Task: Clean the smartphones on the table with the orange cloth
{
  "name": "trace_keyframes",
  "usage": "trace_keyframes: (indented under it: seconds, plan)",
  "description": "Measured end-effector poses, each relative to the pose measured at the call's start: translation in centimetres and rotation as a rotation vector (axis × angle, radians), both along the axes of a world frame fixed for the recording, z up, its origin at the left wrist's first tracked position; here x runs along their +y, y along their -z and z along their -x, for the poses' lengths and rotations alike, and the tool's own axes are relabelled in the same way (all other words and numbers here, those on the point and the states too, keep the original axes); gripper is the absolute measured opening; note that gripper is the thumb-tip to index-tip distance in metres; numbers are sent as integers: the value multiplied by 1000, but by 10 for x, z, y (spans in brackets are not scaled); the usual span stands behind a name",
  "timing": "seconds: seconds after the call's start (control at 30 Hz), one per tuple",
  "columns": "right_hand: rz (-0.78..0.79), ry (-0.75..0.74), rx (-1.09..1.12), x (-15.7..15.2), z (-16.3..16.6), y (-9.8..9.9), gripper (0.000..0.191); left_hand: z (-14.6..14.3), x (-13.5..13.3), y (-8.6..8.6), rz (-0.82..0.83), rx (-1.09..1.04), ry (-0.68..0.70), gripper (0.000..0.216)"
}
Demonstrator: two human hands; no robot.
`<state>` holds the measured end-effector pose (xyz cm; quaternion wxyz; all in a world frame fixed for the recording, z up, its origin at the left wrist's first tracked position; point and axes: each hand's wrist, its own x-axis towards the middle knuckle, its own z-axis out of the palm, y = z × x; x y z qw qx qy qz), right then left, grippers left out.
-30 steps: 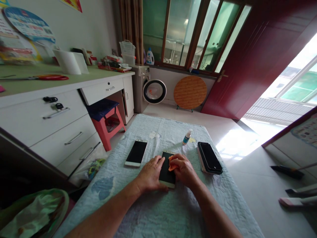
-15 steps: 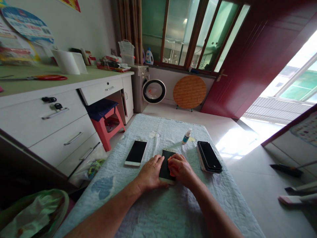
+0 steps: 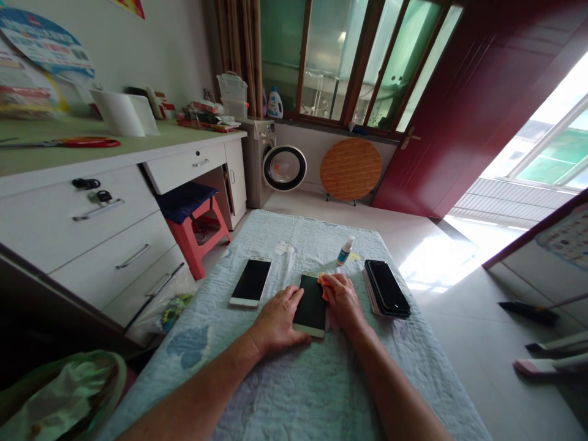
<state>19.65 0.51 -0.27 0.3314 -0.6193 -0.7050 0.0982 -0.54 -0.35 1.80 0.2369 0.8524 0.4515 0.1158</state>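
A smartphone (image 3: 310, 306) with a dark screen and light frame lies face up on the cloth-covered table. My left hand (image 3: 279, 318) grips its left side, thumb at the bottom edge and fingers along the upper left. In my right hand (image 3: 342, 299) is a bunched orange cloth (image 3: 324, 285), pressed at the phone's upper right edge. Left of my hands lies a second smartphone (image 3: 250, 282), white-framed, screen dark. A small spray bottle (image 3: 345, 250) stands upright beyond my right hand. To the right sits a stack of phones (image 3: 387, 289), a black one on top.
The quilted tablecloth (image 3: 294, 392) covers the table. A red stool (image 3: 197, 239) stands beside the white drawers (image 3: 105, 233) on the left. At lower left is a lined bin (image 3: 120, 373). Farther back are a washing machine with its door open (image 3: 285, 168) and a round wooden tabletop (image 3: 351, 169).
My right hand has moved with the orange cloth from the middle of the phone's screen to its upper right edge, uncovering more screen. The left hand keeps its grip.
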Motion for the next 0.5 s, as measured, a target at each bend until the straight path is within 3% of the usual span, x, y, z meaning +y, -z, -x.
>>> trace_keyframes:
  seconds: [0.27,0.5]
  plan:
    - [159,-197,58,-9,-4,-19,27,0,0,0,18,15,-2,94]
    - [489,-555,86,-31,-10,-46,35,1,3,2,23,48,22,98]
